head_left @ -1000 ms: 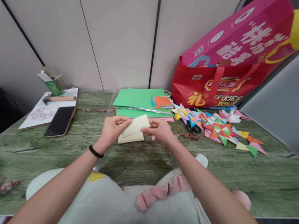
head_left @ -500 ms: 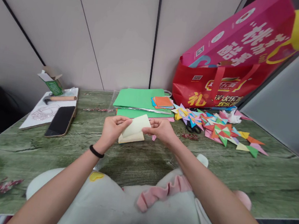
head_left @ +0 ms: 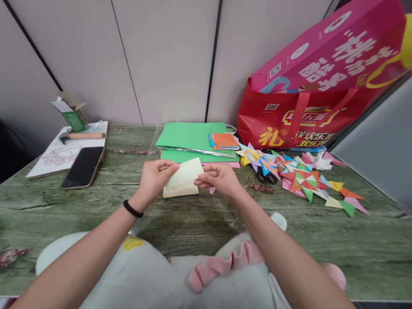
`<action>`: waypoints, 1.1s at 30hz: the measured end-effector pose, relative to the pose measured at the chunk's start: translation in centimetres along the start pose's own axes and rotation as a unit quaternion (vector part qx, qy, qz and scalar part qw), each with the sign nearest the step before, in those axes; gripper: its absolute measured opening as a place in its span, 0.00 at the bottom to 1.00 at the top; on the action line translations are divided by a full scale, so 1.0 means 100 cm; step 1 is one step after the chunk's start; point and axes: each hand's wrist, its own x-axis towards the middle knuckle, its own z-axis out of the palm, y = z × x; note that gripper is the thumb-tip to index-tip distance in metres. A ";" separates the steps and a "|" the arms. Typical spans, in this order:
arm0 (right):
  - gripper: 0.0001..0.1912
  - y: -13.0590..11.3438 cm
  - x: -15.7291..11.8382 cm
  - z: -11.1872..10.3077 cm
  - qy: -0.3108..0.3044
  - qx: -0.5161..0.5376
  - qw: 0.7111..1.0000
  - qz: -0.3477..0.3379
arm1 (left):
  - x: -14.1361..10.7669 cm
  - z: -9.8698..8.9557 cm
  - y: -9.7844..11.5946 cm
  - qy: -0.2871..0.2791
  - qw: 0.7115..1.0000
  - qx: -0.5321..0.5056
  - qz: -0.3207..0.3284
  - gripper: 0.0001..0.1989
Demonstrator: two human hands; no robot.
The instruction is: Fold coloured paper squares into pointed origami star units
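Observation:
A pale yellow sheet of paper [head_left: 188, 172] is held up at a tilt in the middle of the view. My left hand [head_left: 155, 177] pinches its left edge between thumb and fingers. At the right edge, my right hand [head_left: 220, 179] grips the sheet with thumb and fingertips. Just below lies a stack of pale paper [head_left: 182, 190] on the table, partly covered by the sheet. Behind both hands are green sheets [head_left: 189, 135], with small orange and blue squares [head_left: 224, 141] on their right side.
Folded colourful paper pieces [head_left: 304, 179] and black scissors [head_left: 266, 177] lie to the right, before a red bag [head_left: 270, 117]. On the left are a phone [head_left: 83, 167], a hammer [head_left: 87, 135] and a small green box [head_left: 73, 118]. A plush toy [head_left: 160, 284] lies under my forearms.
The sheet has shifted slightly left and lower over the stack. The fingers of my right hand have moved a little along its right edge.

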 end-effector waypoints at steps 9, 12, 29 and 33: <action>0.12 0.004 0.004 0.003 0.001 -0.003 1.000 0.007 | 0.001 -0.001 -0.002 0.004 1.000 -0.001 -0.001 0.13; 0.16 0.004 0.002 0.003 -0.006 -0.024 1.000 -0.002 | 0.000 0.000 0.000 0.006 1.000 -0.010 -0.007 0.14; 0.16 0.012 0.011 -0.002 0.065 0.028 0.995 -0.076 | -0.013 0.006 0.010 -0.224 0.968 -0.014 -0.110 0.13; 0.15 0.013 0.012 -0.001 0.061 0.014 0.995 -0.083 | -0.013 0.004 0.010 -0.247 0.962 -0.013 -0.119 0.12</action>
